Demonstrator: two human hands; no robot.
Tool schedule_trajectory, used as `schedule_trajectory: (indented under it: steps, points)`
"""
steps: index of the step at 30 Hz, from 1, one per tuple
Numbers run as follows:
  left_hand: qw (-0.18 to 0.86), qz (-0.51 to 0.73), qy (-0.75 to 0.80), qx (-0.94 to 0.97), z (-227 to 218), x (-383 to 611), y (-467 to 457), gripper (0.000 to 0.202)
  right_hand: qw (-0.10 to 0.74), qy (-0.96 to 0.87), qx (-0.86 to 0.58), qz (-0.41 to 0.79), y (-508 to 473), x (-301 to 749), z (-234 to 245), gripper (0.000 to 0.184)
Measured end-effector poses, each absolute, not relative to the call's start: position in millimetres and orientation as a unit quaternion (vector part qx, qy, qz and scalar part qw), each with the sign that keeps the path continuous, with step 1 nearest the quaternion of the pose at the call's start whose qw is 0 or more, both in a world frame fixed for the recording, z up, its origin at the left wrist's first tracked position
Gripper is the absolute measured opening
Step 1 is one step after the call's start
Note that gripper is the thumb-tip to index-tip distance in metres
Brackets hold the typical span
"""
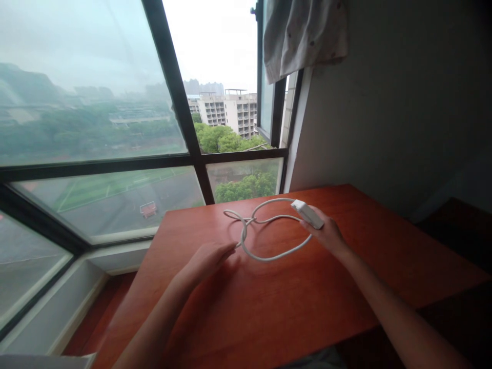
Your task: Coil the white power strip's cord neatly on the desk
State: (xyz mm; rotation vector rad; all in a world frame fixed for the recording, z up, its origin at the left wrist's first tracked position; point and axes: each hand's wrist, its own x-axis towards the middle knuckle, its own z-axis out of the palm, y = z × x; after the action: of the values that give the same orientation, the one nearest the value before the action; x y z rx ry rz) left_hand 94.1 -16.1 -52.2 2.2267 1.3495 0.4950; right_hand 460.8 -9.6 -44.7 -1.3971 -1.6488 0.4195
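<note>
A white, box-like power block [312, 214] is held up above the table by my right hand [326, 230], whose fingers are wrapped round it. I cannot tell if it is a small power strip or an adapter. From it runs a thick white cable [274, 259], looped loosely and crossing itself over the middle of the table. My left hand [213, 256] is closed on the cable at the left of the loops, close to the tabletop. The cable's end is hidden in or behind those fingers.
Below both hands is the reddish-brown wooden table [277, 312]. Dark-framed windows [198, 159] rise along its far and left sides, with one pane swung outward. A pale curtain [303, 36] hangs at the upper right, beside a grey wall [384, 113].
</note>
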Motion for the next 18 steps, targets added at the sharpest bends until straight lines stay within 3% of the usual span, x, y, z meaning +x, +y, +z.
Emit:
schedule_trajectory:
  steps: [5,18]
  points:
    - [0.111,0.069,0.498,0.857,-50,68,-3,0.025,0.470,-0.640,-0.583,0.170,-4,477,-38,0.050]
    - [-0.018,0.017,0.591,0.806,-49,1,9,0.031,0.489,-0.606,-0.592,0.209,-9,498,-31,0.054]
